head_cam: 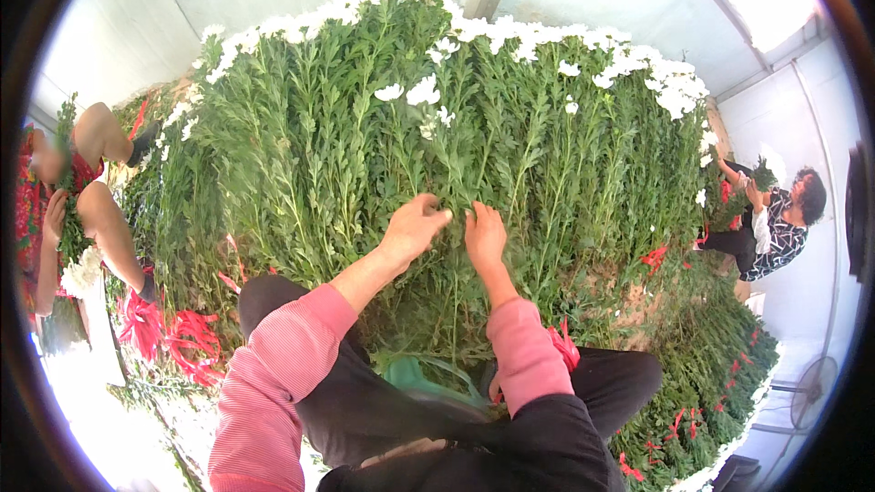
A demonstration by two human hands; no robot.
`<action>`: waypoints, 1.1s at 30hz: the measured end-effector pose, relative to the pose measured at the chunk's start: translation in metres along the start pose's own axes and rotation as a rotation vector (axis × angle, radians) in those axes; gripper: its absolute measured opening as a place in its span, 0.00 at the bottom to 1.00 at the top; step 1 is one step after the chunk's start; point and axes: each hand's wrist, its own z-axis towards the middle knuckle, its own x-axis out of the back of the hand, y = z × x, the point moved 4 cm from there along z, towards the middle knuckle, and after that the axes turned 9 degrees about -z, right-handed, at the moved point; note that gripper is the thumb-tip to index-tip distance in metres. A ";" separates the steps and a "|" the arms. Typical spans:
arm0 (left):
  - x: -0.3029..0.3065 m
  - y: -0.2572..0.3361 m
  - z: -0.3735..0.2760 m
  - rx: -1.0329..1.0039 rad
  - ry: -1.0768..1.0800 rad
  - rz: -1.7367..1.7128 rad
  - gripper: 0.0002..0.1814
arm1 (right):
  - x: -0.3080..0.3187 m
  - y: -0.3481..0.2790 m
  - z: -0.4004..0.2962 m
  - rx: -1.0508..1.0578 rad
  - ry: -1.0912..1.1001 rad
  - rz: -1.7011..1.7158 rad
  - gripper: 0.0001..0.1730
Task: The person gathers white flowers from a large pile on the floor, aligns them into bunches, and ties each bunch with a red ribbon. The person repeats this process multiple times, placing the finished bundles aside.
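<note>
A thick bank of white chrysanthemums with long leafy green stems [328, 150] lies in front of me, blooms at the far side. My left hand [415, 225] is over the near part of the stems, fingers curled and thumb reaching right. Just beside it, my right hand [487, 236] has its fingertips closed at a leafy chrysanthemum stem [459, 181] that runs up between both hands. Whether the left fingers pinch this stem too is hard to tell. A few white blooms [422, 91] stick out lower than the main row. Below my hands, a thin stem [455, 294] hangs towards my lap.
Red ribbons [195, 345] lie at the left, and another red bundle [564, 347] is by my right knee. A green plastic object [417, 379] sits between my legs. Ribbon-tied bunches [697, 383] are piled at right. One person [779, 219] sits right, another [102, 205] left, both holding stems.
</note>
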 end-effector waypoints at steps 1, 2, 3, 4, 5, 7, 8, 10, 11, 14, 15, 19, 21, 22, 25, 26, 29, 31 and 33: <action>0.010 0.000 0.001 0.032 0.037 -0.073 0.35 | 0.012 -0.016 -0.010 0.074 0.080 0.026 0.20; 0.015 0.008 -0.007 0.063 0.171 -0.156 0.31 | 0.024 -0.039 -0.026 0.154 -0.010 0.109 0.20; 0.030 -0.014 0.005 0.007 0.241 -0.252 0.28 | 0.043 -0.072 -0.044 0.243 -0.099 0.198 0.20; 0.039 -0.010 0.009 -0.061 0.283 -0.337 0.25 | 0.053 -0.086 -0.050 0.310 -0.167 0.275 0.20; 0.042 -0.012 0.010 -0.037 0.242 -0.514 0.21 | 0.054 -0.083 -0.048 0.264 -0.140 0.317 0.19; 0.050 -0.010 0.003 -0.055 0.208 -0.671 0.13 | 0.055 -0.082 -0.043 0.176 -0.091 0.413 0.17; 0.055 -0.008 -0.001 -0.070 0.245 -0.681 0.13 | 0.050 -0.073 -0.025 0.046 0.095 0.385 0.16; 0.055 -0.004 -0.004 -0.098 0.295 -0.702 0.13 | 0.022 -0.047 0.002 0.010 0.427 0.066 0.16; 0.056 -0.009 0.003 -0.102 0.295 -0.667 0.16 | -0.003 -0.026 0.011 -0.057 0.228 0.057 0.16; 0.058 -0.035 0.019 -0.013 0.354 -0.525 0.22 | -0.030 -0.007 0.028 -0.203 -0.153 0.173 0.17; 0.056 -0.029 0.009 0.038 0.277 -0.595 0.24 | -0.020 -0.015 0.029 -0.233 -0.140 0.301 0.17; 0.055 -0.030 0.010 0.034 0.080 -0.663 0.29 | -0.008 -0.027 0.018 -0.162 0.011 0.731 0.20; 0.051 -0.025 0.003 0.057 0.208 -0.611 0.35 | 0.006 -0.041 0.013 -0.120 -0.073 0.779 0.23; 0.048 -0.025 0.000 0.070 0.268 -0.586 0.38 | 0.019 -0.050 0.011 -0.111 -0.137 0.783 0.23; 0.047 -0.032 0.003 0.104 0.283 -0.616 0.44 | 0.028 -0.067 0.005 -0.082 -0.185 0.821 0.22; 0.048 -0.033 0.004 0.099 0.290 -0.639 0.44 | 0.028 -0.063 0.004 -0.082 -0.175 0.805 0.21; 0.055 -0.034 0.001 0.078 0.405 -0.584 0.34 | 0.035 -0.043 0.012 -0.150 -0.151 0.742 0.19; 0.063 -0.032 -0.008 0.038 0.344 -0.672 0.26 | 0.052 -0.015 0.026 -0.128 0.030 0.243 0.21; 0.063 -0.017 -0.024 -0.039 0.375 -0.745 0.17 | 0.056 0.005 0.039 -0.129 0.279 -0.146 0.26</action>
